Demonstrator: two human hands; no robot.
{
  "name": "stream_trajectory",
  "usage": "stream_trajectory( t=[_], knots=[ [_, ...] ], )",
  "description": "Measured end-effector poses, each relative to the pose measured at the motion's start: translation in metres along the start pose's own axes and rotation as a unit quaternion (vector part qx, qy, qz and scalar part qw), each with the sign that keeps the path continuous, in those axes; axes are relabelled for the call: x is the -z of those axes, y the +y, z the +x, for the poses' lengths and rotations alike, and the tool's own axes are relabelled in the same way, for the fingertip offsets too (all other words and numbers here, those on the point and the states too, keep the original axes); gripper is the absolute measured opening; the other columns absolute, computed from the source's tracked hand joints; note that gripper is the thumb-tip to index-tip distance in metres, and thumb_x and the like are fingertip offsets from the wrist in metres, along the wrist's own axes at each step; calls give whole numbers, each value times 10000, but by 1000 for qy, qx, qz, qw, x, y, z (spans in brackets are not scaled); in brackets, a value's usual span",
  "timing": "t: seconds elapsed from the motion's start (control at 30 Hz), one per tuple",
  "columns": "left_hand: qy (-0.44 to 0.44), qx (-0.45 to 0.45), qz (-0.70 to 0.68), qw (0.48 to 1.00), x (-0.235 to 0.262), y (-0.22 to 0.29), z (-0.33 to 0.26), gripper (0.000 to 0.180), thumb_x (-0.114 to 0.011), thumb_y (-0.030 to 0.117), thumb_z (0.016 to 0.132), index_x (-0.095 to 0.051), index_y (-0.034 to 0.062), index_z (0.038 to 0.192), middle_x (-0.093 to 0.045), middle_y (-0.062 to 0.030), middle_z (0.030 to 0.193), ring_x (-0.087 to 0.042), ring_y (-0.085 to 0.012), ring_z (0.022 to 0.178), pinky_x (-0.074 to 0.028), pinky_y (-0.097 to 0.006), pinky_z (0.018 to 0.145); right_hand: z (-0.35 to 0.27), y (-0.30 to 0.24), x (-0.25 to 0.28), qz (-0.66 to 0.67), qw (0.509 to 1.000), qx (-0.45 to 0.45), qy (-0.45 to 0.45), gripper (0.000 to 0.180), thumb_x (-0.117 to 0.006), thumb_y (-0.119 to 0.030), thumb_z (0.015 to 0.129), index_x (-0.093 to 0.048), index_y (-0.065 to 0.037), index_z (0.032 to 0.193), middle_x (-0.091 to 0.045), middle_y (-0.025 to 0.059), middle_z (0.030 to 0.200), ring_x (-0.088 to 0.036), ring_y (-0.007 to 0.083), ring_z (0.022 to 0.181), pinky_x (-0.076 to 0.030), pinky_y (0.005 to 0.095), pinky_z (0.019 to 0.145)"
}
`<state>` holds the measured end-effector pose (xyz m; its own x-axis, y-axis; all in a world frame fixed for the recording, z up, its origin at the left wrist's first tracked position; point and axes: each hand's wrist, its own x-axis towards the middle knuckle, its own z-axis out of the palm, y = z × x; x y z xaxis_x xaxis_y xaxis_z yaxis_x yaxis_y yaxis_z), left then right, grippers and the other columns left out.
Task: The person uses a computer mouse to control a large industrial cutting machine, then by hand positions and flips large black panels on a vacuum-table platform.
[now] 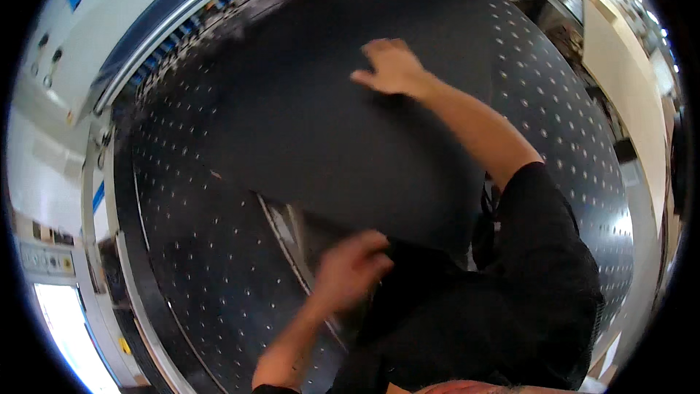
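A large dark matte sheet (328, 124) lies across a black table top studded with rows of small pale dots (189, 263). My right hand (392, 67) rests flat on the far part of the sheet, fingers spread, with the arm stretched out from a black sleeve (539, 248). My left hand (350, 270) is blurred by motion, with its fingers curled at the sheet's near edge. The blur hides whether it grips the edge. A pale strip (281, 222) shows just under that edge.
A white machine housing with a blue mark (109, 22) and a row of small parts along a dark rail (182, 29) stands at the back left. A light metal frame (109, 197) rims the table's left side. A pale board (627, 102) stands at the right.
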<state>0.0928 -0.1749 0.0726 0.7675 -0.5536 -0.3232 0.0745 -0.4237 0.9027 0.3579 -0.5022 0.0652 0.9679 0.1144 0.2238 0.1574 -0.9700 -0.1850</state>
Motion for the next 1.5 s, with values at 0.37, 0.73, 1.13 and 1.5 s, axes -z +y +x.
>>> stream_trajectory(
  t=[0.37, 0.73, 1.13, 1.5],
  knots=[
    [378, 21, 399, 835, 219, -21, 169, 788, -742, 530, 961, -541, 18, 1526, -680, -241, 1395, -604, -445, 1355, -494, -502, 1108, -120, 22, -10, 36, 995, -94, -4, 924, -518, -671, 1039, -309, -31, 1672, -235, 230, 1759, -139, 415, 1653, -112, 549, 1343],
    [90, 10, 153, 984, 74, -31, 178, 564, -814, 354, 947, -643, -40, 1313, -764, -159, 1049, -722, -269, 983, -546, -395, 903, -260, 143, 50, -30, 997, -70, -11, 914, -566, -636, 1032, -276, -72, 1690, -200, 220, 1775, -124, 407, 1659, -114, 540, 1345],
    [-114, 76, -119, 983, -67, -2, 207, 481, -664, 517, 1050, -745, 53, 1149, -740, -32, 914, -489, -87, 608, -405, -257, 549, -436, 168, 96, -140, 887, -433, 71, 762, -587, -508, 1073, -377, -37, 1634, -335, 204, 1713, -245, 398, 1620, -188, 542, 1315],
    [-71, 98, -124, 985, -106, 60, 330, 785, -609, 747, 985, -712, 11, 1237, -733, -121, 1064, -484, -119, 571, -392, -302, 505, -546, 153, 88, -148, 783, -600, 78, 820, -493, -576, 1086, -278, -65, 1690, -245, 188, 1770, -208, 385, 1641, -164, 546, 1317]
  ],
)
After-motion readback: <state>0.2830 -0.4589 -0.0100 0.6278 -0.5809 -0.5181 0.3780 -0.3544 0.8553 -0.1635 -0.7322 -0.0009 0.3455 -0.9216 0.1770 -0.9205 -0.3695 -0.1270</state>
